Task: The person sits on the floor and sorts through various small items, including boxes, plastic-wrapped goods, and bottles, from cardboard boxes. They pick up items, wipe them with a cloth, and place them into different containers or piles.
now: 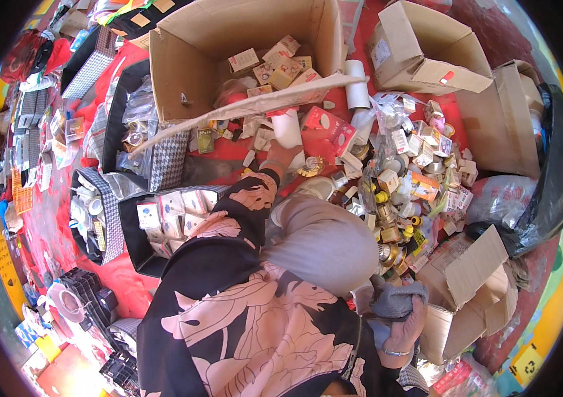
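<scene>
My left hand point(281, 156) reaches forward past my bent knee and closes over the side of a white cylinder point(286, 127) that looks like a roll. A few of its fingers are hidden. Close by lie a red-and-white carton point(329, 127) and a gold-coloured round piece point(310, 166). At the lower right, my right hand point(408, 329), with a bracelet at the wrist, holds a bunched grey cloth point(395, 302). Just beyond the cloth spreads a heap of small boxes and metal fittings point(397, 198).
A large open carton point(188, 73) with small boxes stands ahead. Another open carton point(404, 40) is at the far right, and a torn one point(437, 331) sits beside my right hand. Houndstooth bins point(165, 159) of packaged parts line the left. A black plastic bag point(559, 185) lies right.
</scene>
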Demonstrator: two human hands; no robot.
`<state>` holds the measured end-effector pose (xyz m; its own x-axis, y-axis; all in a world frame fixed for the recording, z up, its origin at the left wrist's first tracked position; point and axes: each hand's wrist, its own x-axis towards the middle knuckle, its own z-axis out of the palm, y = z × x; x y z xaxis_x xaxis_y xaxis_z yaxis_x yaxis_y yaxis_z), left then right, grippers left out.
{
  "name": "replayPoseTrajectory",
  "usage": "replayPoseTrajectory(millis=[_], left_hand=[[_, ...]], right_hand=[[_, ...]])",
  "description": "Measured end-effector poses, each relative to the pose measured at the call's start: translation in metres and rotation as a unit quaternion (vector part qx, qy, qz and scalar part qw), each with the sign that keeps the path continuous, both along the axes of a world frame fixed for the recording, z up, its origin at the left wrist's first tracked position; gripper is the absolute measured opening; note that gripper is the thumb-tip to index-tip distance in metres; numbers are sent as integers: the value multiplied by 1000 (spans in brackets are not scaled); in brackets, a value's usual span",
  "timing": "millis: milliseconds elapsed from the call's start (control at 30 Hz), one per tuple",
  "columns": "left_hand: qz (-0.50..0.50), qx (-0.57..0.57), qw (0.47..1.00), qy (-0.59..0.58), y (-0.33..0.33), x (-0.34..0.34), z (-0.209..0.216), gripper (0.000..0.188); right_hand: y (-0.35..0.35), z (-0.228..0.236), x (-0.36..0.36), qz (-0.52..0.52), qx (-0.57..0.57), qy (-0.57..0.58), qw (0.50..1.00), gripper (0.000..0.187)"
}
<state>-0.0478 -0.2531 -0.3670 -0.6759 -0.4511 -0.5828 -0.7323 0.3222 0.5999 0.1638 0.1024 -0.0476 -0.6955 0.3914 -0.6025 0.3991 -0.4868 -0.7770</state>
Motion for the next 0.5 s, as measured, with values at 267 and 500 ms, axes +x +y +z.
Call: replayPoseTrajectory(millis=[267, 500], left_hand=[[-30, 202, 971, 127, -28, 52, -23, 64], [-48, 397, 910, 104, -57, 66, 95, 50]], right_hand=[[1, -3, 2, -6, -7, 3, 1000, 42], [-3, 0, 1, -1, -16, 4, 1000, 34]])
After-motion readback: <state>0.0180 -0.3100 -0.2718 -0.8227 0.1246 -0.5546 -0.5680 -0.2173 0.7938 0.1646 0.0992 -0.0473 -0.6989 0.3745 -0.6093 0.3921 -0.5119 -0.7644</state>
